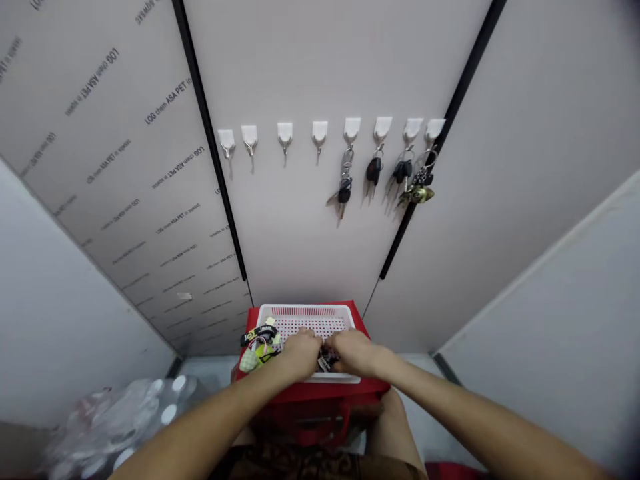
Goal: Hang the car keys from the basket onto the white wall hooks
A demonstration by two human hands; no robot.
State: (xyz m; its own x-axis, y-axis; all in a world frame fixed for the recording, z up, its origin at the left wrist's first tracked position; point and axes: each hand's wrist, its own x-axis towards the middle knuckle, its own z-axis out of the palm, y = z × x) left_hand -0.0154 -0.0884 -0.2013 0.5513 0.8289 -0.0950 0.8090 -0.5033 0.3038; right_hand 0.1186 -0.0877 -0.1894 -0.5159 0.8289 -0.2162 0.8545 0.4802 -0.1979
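Both hands are over a white perforated plastic basket (306,311). My left hand (301,350) and my right hand (353,352) are close together near its front side, fingers curled. Between them is a bunch of dark keys (326,361), partly hidden by the fingers. The right fingers close around its right side; what the left fingers pinch is hidden under the hand. At the basket's left end lie a black strap with yellow lettering (259,335) and a yellow-green keychain ornament (264,353), beside a pale green one (249,361).
The basket stands on a red surface (360,319) by the wall. Several white adhesive hooks (320,131) line the wall; the right-hand ones carry key bunches, such as the black key (373,171) and a bunch with a brass-coloured ornament (420,194). Wrapped bottles (145,413) stand at lower left.
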